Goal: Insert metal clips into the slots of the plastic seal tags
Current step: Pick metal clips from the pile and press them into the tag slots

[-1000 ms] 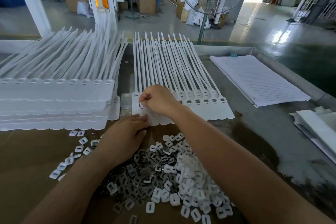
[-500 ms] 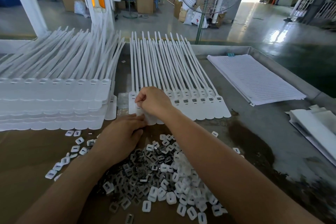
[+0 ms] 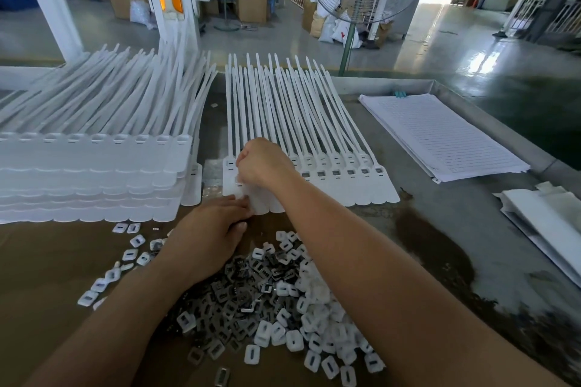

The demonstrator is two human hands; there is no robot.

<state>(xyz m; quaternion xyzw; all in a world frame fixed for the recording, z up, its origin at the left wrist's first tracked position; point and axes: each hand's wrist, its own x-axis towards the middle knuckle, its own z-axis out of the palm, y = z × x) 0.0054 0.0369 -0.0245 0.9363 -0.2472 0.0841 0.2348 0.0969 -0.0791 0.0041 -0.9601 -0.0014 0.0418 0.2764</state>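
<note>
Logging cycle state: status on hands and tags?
Left hand flat, pressing seal tags near edge. Right hand curled over left-end slots; any clip hidden. Clip pile under forearms, nothing blocking the slots.

On the surface [image 3: 440, 229] before us lies a row of seal tags [image 3: 330, 166], straps pointing away. Left of it stands a stack of tags [image 3: 94, 166]; right of it, well apart, a sheaf of paper [image 3: 440, 135]. Nearer us lies a pile of clips [image 3: 267, 302]. Our left hand [image 3: 213, 229] touches the row's near edge; our right hand [image 3: 261, 163] sits on its left end.
</note>
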